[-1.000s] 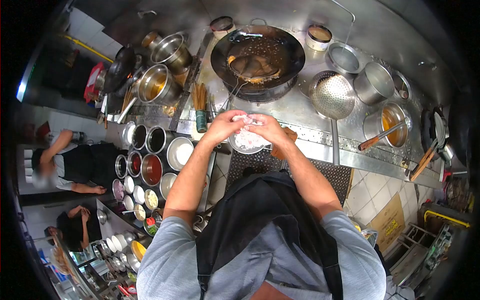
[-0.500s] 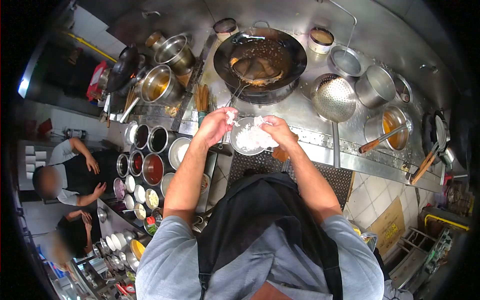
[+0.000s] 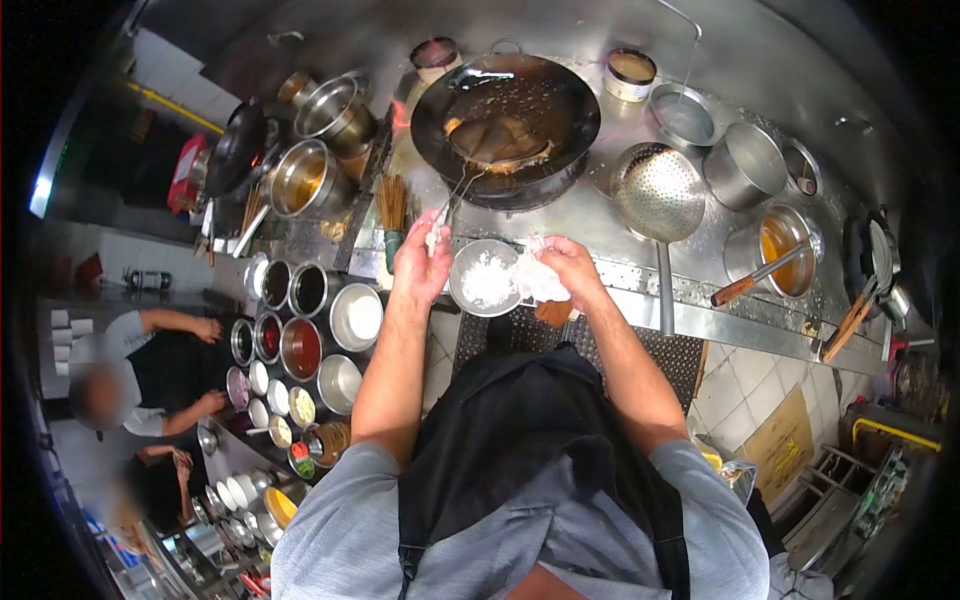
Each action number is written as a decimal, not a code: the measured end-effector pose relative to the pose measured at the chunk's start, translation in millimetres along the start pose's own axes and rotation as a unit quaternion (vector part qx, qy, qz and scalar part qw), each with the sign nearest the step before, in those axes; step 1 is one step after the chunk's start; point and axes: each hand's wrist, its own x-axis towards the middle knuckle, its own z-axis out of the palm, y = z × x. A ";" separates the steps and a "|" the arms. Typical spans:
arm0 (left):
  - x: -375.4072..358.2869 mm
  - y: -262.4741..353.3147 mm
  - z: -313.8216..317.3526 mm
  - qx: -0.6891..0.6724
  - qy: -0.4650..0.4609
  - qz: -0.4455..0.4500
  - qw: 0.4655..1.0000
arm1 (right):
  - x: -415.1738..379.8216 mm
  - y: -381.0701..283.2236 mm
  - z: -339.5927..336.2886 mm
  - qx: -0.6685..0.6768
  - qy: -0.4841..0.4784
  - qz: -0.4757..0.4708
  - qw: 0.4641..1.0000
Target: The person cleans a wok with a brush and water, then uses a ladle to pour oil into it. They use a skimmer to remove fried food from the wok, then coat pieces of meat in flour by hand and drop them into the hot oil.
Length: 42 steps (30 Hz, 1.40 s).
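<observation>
A metal bowl (image 3: 468,305) holding loose white powder (image 3: 487,280) is at the counter's near edge, between my two hands. My right hand (image 3: 570,268) is closed on a pale, powder-coated piece of food (image 3: 540,278) at the bowl's right rim. Left of the bowl, my left hand (image 3: 422,262) pinches a small white powdery piece (image 3: 433,238) in its fingertips. Just above these fingers, long thin metal handles (image 3: 458,198) reach up into a black wok (image 3: 430,135). Dark oil and a browned edge of food (image 3: 520,165) show in the wok.
A perforated skimmer (image 3: 658,195) lies right of the wok, near a pot of orange liquid with a ladle (image 3: 740,290). A bamboo brush (image 3: 391,205) stands left. Sauce pots (image 3: 301,348) crowd the left station. Two other people (image 3: 160,365) stand beyond it.
My left hand has moved left and down from the bowl, its small white piece still pinched. More of the coated piece shows in my right hand. The view has shifted slightly.
</observation>
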 end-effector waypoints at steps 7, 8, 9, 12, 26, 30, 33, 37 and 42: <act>26.7 -12.0 25.2 0.078 0.044 -0.099 0.991 | 1.3 -9.9 -9.6 0.080 0.051 -0.015 0.995; 33.9 -17.4 42.5 0.118 0.109 -0.079 0.984 | -2.4 -16.8 -6.9 0.092 0.065 -0.015 0.994; 37.0 -14.5 48.3 0.118 0.106 -0.085 0.984 | -3.7 -19.7 -4.5 0.104 0.078 -0.014 0.991; 53.2 -5.0 55.4 0.260 -0.040 -0.102 0.959 | 1.6 -15.1 -9.4 0.107 0.102 -0.025 0.989; 210.5 -26.9 136.4 0.729 -0.209 0.188 0.624 | -24.0 -14.2 -19.0 0.239 0.193 -0.071 0.949; 359.2 -76.4 124.1 0.775 -0.192 0.265 0.541 | -36.6 -9.1 -24.7 0.257 0.215 -0.079 0.939; 358.3 -76.9 156.9 0.675 -0.097 0.363 0.635 | -38.1 -2.1 -25.7 0.256 0.234 -0.102 0.933; 253.5 -38.3 186.2 0.523 -0.178 0.438 0.709 | -31.8 -5.4 -28.5 0.264 0.150 -0.080 0.949; 74.5 3.1 152.4 0.613 -0.265 0.314 0.675 | -2.9 -24.2 0.0 0.128 0.074 -0.036 0.988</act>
